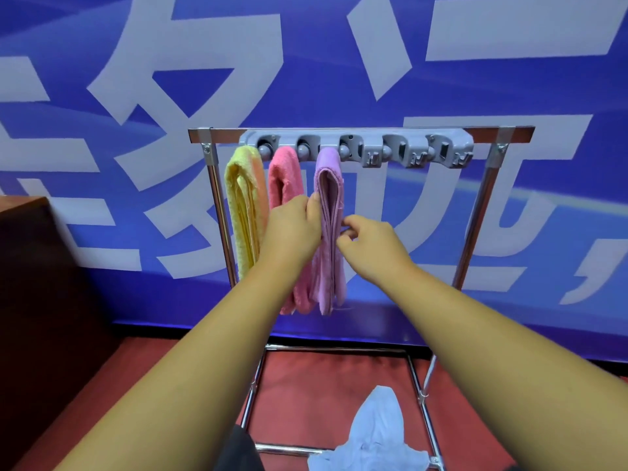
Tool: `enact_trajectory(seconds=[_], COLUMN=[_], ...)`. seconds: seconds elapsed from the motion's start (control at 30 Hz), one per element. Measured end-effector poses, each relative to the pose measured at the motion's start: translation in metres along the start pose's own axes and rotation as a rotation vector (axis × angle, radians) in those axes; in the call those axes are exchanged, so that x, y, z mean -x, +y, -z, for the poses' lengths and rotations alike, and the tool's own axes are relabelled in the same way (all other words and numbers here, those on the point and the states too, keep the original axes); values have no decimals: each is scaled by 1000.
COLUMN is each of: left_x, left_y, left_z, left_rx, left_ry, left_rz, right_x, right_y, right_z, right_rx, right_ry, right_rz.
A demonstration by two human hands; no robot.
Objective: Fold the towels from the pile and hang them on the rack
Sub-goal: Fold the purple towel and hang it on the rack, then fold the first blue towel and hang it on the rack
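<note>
Slippage threatens: folded purple terry towel (328, 188) hangs from the grey plastic clip rail (356, 147); left hand (292, 229) grips its side, right hand (370, 243) pinches its edge, and tugging could drag it off

Chrome rack (475, 215) stands on red floor (323, 385); yellow towel (243, 205), pink towel (285, 178), purple towel (329, 185) hang folded side by side from left end of its grey holder strip (356, 144); pale-blue towel (373, 433) lies crumpled on floor at rack's front base bar.
</note>
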State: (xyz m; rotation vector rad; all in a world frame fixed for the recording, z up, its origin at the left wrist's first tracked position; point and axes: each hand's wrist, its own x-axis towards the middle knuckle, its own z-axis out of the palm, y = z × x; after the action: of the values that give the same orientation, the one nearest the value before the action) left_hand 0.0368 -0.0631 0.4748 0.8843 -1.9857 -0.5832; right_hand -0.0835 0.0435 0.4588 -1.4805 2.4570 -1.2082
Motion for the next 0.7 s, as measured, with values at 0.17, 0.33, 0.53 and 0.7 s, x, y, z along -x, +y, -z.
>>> enact_trajectory(seconds=[0.17,0.33,0.53,0.7], left_x=[41,83,119,148], left_y=[-57,-102,-143,-183], left_z=[-33,-75,-124,-182], left_rx=[-22,-3,-90,-104], left_ry=[-219,-472,-664,-820], left_rz=[158,327,387,477], right_x=[17,36,57,74], right_y=[65,116,167,216], right_z=[-33,-67,-115,-160], right_rx=[17,-25,-79,-80], right_ry=[-123,-306,-499,-609], right_rz=[-152,-283,-372,-483])
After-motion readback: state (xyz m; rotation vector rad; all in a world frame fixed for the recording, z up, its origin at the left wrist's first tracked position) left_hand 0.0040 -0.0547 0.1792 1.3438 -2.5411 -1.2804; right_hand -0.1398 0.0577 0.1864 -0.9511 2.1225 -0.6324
